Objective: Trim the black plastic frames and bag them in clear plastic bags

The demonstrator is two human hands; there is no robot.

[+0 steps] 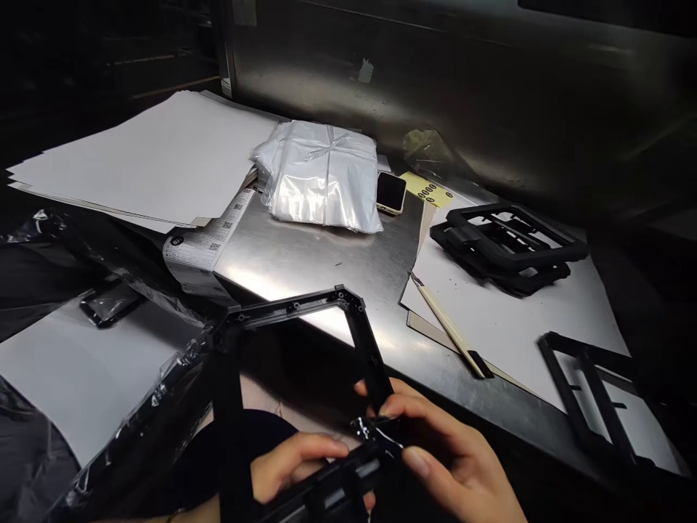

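A black plastic frame (294, 312) is held tilted in front of me, below the table's near edge. My left hand (297, 459) is closed around its lower bar, with part of the fingers hidden behind it. At the frame's lower right corner, my right hand (443, 454) grips with thumb and fingers. A small shiny dark piece (375, 428) shows between the right fingertips and the bar; its kind and whether it is separate from the frame I cannot tell.
A metal table (305, 261) bears stacked white sheets (157, 152), tied clear plastic bags (327, 174), a phone (390, 192) and yellow labels (428, 190). Rightward lie a cutter knife (449, 323), stacked black frames (523, 254) and another frame (591, 356). Black plastic sheeting (136, 421) hangs at left.
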